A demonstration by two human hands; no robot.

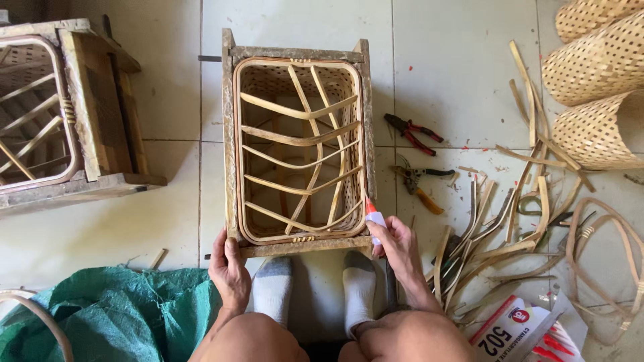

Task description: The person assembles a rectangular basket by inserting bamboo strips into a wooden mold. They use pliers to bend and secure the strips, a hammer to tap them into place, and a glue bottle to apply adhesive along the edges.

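Your right hand [400, 245] is closed around a small glue tube [373, 216] with a red nozzle, its tip touching the lower right corner of the wooden frame [230, 134]. Your left hand [229, 268] presses on the lower left corner of that rough, worn frame, fingers bent over the edge. Inside sits a woven bamboo basket [268, 80] with a smooth rounded rim and curved crossing strips. At the lower left lies a green woven sack [121, 308]. Right of the frame, two pliers [412, 134] lie on the pale tiles, then a heap of bamboo strips [510, 221]. Between frame and pliers the floor is free. Far upper right lie openwork baskets [594, 64].
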